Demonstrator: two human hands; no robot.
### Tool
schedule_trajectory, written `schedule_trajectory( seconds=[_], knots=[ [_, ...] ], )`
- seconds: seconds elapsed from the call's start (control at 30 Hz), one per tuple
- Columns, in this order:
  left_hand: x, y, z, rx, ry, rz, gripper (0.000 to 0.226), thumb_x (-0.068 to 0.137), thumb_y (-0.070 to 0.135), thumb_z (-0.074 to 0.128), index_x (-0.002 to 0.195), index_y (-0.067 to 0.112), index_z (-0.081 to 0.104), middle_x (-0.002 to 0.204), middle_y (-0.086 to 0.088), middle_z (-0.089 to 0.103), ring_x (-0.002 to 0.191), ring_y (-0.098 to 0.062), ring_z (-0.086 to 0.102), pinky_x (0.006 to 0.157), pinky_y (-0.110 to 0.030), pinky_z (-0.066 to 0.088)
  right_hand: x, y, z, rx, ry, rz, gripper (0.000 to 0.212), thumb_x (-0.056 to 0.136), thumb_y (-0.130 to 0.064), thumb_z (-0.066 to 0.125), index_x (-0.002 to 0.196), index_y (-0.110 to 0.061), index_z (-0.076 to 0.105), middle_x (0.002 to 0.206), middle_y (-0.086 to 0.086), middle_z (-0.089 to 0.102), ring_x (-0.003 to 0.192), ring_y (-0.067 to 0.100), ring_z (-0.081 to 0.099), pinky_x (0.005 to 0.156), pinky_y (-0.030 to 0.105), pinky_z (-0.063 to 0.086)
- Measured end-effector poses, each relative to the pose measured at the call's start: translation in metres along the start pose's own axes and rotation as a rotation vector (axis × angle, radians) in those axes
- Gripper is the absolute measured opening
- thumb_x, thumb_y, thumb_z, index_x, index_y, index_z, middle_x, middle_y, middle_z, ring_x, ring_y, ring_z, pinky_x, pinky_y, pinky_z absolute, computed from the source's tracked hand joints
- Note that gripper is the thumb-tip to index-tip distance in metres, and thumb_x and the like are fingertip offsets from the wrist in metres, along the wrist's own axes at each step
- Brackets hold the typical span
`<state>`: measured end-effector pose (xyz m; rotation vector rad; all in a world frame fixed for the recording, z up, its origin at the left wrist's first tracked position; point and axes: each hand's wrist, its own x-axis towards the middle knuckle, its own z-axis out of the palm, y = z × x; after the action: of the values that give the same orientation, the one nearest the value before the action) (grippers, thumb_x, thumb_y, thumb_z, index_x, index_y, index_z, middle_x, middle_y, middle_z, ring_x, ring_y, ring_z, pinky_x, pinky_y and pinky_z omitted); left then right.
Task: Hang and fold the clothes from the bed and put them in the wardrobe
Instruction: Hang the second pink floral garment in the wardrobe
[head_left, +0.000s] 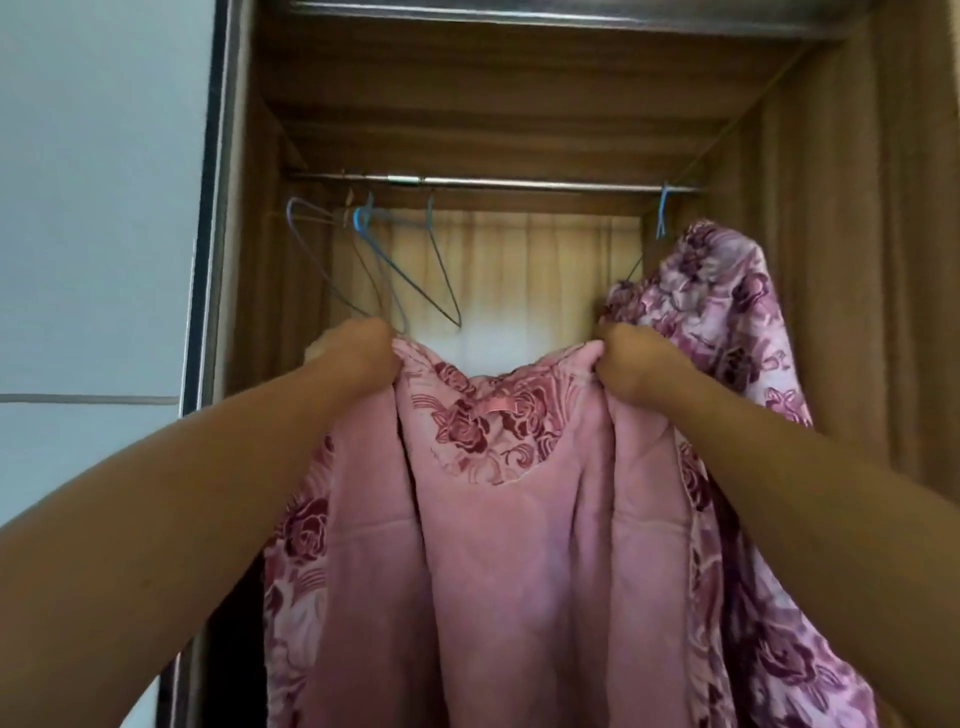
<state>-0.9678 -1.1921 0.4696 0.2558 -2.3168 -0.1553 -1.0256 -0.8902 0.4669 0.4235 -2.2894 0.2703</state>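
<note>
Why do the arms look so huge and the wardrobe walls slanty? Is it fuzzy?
Head view: the wide lens stretches the forearms near the edges and slants the wardrobe walls; the empty hangers look soft and smeared; the pale curtain behind the pink robe glows brightest.

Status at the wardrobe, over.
Left grip, right grip clutch pink robe at shoulders, below rail. Empty blue hangers on rail, left. Purple garment hangs right.

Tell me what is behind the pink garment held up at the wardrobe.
Above its collar show a cream curtain, the rail, empty blue wire hangers and a purple floral garment hanging at the right. The pink garment hides the lower inside of the wardrobe.
</note>
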Motion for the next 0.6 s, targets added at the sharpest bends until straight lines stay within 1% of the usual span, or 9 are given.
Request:
schedule_trajectory(
  seconds=[0.1, 0.17, 0.23, 0.3, 0.4, 0.47, 0.53, 0.6],
  knots=[
    [0.035, 0.0, 0.011, 0.005, 0.054, -0.102, 0.037, 0.092, 0.026, 0.054, 0.125, 0.012, 0.062, 0.131, -0.018, 0.06, 0.117, -0.039, 0.06, 0.092, -0.043, 0.05, 0.041, 0.009, 0.009, 0.03, 0.055, 0.013, 0.008, 0.095, -0.016, 0.046, 0.09, -0.018, 0.052, 0.111, 0.023, 0.066, 0.106, 0.041, 0.063, 0.08, 0.038, 0.044],
    [0.052, 0.001, 0.019, -0.036, 0.123, -0.146, 0.035, 0.096, 0.03, 0.05, 0.124, 0.013, 0.062, 0.13, -0.018, 0.06, 0.117, -0.039, 0.06, 0.092, -0.043, 0.049, 0.067, 0.014, 0.014, 0.042, 0.108, -0.002, 0.009, 0.092, -0.018, 0.047, 0.086, -0.023, 0.047, 0.105, 0.022, 0.066, 0.101, 0.041, 0.065, 0.082, 0.042, 0.05],
    [0.065, 0.001, 0.029, -0.06, 0.204, -0.152, 0.031, 0.098, 0.029, 0.047, 0.121, 0.018, 0.063, 0.127, -0.018, 0.062, 0.115, -0.039, 0.061, 0.089, -0.041, 0.049, 0.088, 0.017, 0.023, 0.05, 0.148, -0.001, 0.01, 0.091, -0.018, 0.045, 0.086, -0.026, 0.044, 0.101, 0.021, 0.066, 0.098, 0.041, 0.066, 0.082, 0.045, 0.054],
    [0.072, -0.002, 0.044, -0.049, 0.234, -0.15, 0.029, 0.097, 0.025, 0.046, 0.12, 0.021, 0.063, 0.125, -0.017, 0.063, 0.112, -0.039, 0.062, 0.086, -0.039, 0.049, 0.1, 0.018, 0.04, 0.052, 0.177, -0.007, 0.01, 0.09, -0.018, 0.046, 0.089, -0.027, 0.044, 0.099, 0.02, 0.065, 0.096, 0.041, 0.065, 0.08, 0.045, 0.053],
    [0.073, -0.012, 0.077, -0.01, 0.219, -0.165, 0.028, 0.096, 0.021, 0.045, 0.118, 0.026, 0.062, 0.123, -0.014, 0.063, 0.11, -0.038, 0.062, 0.08, -0.037, 0.046, 0.107, 0.024, 0.087, 0.098, 0.173, -0.022, 0.01, 0.09, -0.013, 0.048, 0.097, -0.02, 0.047, 0.086, 0.013, 0.057, 0.094, 0.04, 0.064, 0.072, 0.039, 0.047],
    [0.069, -0.019, 0.104, 0.004, 0.206, -0.171, 0.027, 0.097, 0.021, 0.043, 0.118, 0.026, 0.06, 0.122, -0.012, 0.062, 0.108, -0.037, 0.062, 0.078, -0.037, 0.046, 0.102, 0.029, 0.126, 0.112, 0.17, -0.035, 0.014, 0.09, -0.011, 0.048, 0.103, -0.015, 0.05, 0.086, 0.013, 0.056, 0.092, 0.04, 0.064, 0.069, 0.038, 0.044],
    [0.061, -0.027, 0.137, 0.018, 0.173, -0.182, 0.026, 0.099, 0.022, 0.043, 0.12, 0.026, 0.058, 0.121, -0.012, 0.061, 0.107, -0.037, 0.063, 0.077, -0.04, 0.047, 0.092, 0.033, 0.166, 0.175, 0.149, -0.034, 0.016, 0.089, -0.011, 0.048, 0.104, -0.014, 0.052, 0.091, 0.017, 0.064, 0.09, 0.04, 0.065, 0.069, 0.039, 0.047],
    [0.049, -0.038, 0.17, 0.014, 0.112, -0.202, 0.026, 0.1, 0.026, 0.041, 0.12, 0.027, 0.057, 0.121, -0.013, 0.062, 0.105, -0.038, 0.065, 0.078, -0.041, 0.049, 0.074, 0.036, 0.207, 0.232, 0.078, -0.017, 0.017, 0.087, -0.013, 0.049, 0.103, -0.016, 0.054, 0.093, 0.018, 0.067, 0.089, 0.04, 0.066, 0.072, 0.042, 0.053]
  ],
)
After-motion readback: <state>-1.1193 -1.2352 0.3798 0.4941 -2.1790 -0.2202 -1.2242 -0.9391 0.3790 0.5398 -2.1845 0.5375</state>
